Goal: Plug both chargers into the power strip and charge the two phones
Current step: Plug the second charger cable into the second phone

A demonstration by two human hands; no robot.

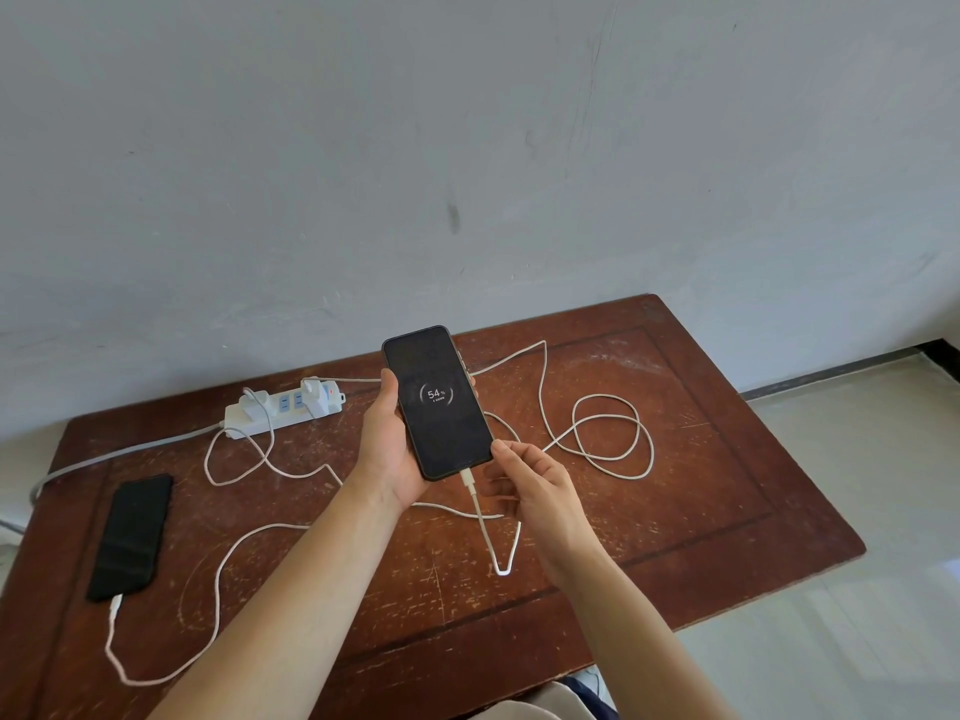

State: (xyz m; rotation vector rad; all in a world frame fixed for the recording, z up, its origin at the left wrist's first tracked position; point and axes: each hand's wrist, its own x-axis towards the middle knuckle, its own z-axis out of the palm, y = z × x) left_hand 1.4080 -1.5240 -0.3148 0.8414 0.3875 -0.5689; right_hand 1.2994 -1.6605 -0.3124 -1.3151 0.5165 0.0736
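My left hand [387,449] holds a black phone [436,402] upright above the table; its screen shows a charging ring with 54%. A white cable connector [469,480] is plugged into the phone's bottom edge. My right hand [530,485] is just right of that connector, fingers curled near it, thumb touching the phone's lower corner. A second black phone [130,537] lies flat at the table's left with a white cable [115,608] in its near end. A white power strip [283,407] at the back left carries two white chargers [254,402] [311,389].
The worn brown wooden table [701,459] stands against a grey wall. White cables loop across it, with coils at the right [613,439] and a long loop at the front left [218,589]. The strip's grey cord [119,452] runs off the left edge. Pale floor lies to the right.
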